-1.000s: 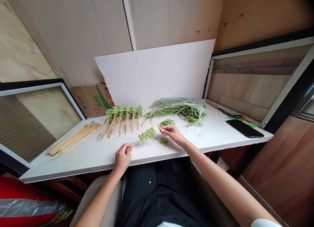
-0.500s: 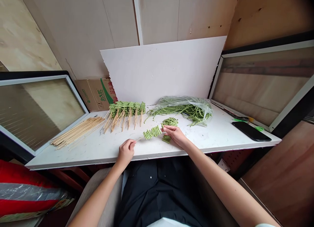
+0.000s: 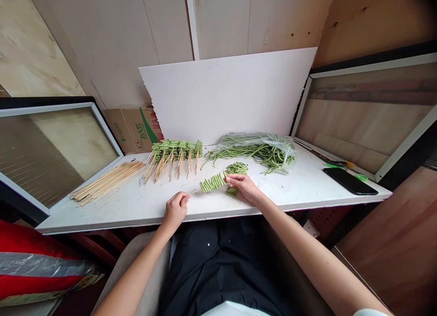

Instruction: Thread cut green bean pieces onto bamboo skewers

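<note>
My left hand (image 3: pixel 176 207) is closed on the bare end of a bamboo skewer (image 3: pixel 194 191). Several short green bean pieces (image 3: pixel 212 183) are threaded side by side along it. At the skewer's other end, my right hand (image 3: pixel 243 186) pinches a bean piece (image 3: pixel 225 174) against the row; whether the tip has pierced it is hard to tell. Just behind the right hand lies a pile of cut bean pieces (image 3: pixel 236 167), and a small lined-up batch of pieces (image 3: pixel 231 191) sits by its fingers. Finished bean skewers (image 3: pixel 176 150) are stacked further back on the left.
Loose bamboo skewers (image 3: pixel 108 181) lie on the left of the white table (image 3: pixel 136 211). Long beans in a clear plastic bag (image 3: pixel 259 150) rest at the back. A black phone (image 3: pixel 350 181) and scissors (image 3: pixel 329 161) are on the right. A cardboard box (image 3: pixel 133 130) stands behind.
Both hands stay nearly in place. The bean piece in my right fingers sits slightly closer to the threaded row; the view has shifted a little.
</note>
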`<action>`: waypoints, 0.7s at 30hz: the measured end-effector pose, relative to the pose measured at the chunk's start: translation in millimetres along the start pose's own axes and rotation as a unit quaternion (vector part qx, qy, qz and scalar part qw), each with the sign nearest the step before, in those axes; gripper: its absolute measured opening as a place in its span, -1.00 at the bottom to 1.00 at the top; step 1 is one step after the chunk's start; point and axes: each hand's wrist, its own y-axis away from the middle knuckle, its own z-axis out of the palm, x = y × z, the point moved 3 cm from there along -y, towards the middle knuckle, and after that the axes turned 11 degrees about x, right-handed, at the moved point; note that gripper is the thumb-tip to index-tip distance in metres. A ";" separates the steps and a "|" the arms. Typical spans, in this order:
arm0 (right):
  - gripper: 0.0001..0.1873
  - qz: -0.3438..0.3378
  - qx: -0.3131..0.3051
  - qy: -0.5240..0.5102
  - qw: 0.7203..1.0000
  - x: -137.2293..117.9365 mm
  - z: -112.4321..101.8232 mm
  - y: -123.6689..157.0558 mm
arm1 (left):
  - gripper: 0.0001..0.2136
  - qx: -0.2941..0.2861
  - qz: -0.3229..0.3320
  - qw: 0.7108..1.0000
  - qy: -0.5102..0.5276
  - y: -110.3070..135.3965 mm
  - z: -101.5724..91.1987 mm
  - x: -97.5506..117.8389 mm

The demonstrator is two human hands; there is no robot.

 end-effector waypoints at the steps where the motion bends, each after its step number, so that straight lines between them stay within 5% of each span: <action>1: -0.57 0.000 0.000 0.000 1.000 -0.3 0.4 0.2 | -0.79 -0.001 0.001 1.000 -0.001 0.1 0.0 -0.2; 21: -0.56 -0.001 0.001 0.005 1.000 -4.4 2.7 2.4 | -0.80 -0.003 0.012 1.000 0.001 0.1 -0.8 0.8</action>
